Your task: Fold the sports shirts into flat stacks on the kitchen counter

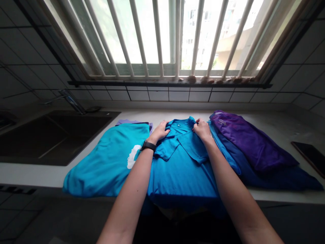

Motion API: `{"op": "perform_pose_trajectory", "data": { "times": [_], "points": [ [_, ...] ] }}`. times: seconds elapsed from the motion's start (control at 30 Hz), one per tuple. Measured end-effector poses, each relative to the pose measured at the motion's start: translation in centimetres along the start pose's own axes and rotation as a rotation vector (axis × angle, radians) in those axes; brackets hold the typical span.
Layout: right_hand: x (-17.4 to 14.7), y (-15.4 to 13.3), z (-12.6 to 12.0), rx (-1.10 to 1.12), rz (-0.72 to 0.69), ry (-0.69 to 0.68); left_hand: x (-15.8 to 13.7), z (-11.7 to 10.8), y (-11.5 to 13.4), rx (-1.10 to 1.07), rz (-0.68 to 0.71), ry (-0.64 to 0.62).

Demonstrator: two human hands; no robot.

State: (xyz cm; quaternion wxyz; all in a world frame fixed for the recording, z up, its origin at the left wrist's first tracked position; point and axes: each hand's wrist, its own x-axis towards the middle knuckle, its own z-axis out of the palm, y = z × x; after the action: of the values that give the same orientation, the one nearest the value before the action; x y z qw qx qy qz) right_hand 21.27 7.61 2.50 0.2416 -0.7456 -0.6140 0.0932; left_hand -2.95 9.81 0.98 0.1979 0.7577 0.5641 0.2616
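One blue shirt [184, 179], right grip [202, 130] pinching cloth beside the collar [179, 121]! Left grip [160, 132] touching opposite, closure I can't tell; light, even tension should prevent creases.

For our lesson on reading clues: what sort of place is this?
Probably a kitchen: a dark sink with a tap is set into a pale counter, with tiles behind.

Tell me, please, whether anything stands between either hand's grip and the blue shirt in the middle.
Nothing visible does: the left-hand grip and right-hand grip both touch the blue shirt near its collar. The teal garment lies to its left, the purple garment to its right, neither between.
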Motion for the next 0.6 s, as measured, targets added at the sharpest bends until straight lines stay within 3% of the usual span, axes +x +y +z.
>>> {"op": "perform_pose_trajectory", "data": {
  "times": [0.07,0.2,0.3,0.37,0.47,0.6],
  "points": [
    [-0.1,0.1,0.3,-0.052,-0.036,-0.028,-0.2,0.3,0.0,0.043,0.044,-0.012],
    [-0.4,0.0,1.5,-0.192,-0.226,-0.282,-0.6,-0.6,0.7,0.163,0.077,0.029],
    [-0.6,-0.6,2.6,-0.302,-0.219,-0.337,-1.2,-2.0,2.5,0.285,0.106,0.061],
    [-0.4,-1.0,3.2,-0.327,-0.190,-0.334,-2.1,-3.0,3.8,0.364,0.070,-0.009],
    [0.1,-1.2,3.5,-0.328,-0.178,-0.329,-4.9,-4.0,4.9,0.445,0.025,-0.240],
    [1.1,-1.1,3.4,-0.326,-0.167,-0.279,-10.4,-3.0,3.9,0.438,0.107,-0.352]
  ]
}}
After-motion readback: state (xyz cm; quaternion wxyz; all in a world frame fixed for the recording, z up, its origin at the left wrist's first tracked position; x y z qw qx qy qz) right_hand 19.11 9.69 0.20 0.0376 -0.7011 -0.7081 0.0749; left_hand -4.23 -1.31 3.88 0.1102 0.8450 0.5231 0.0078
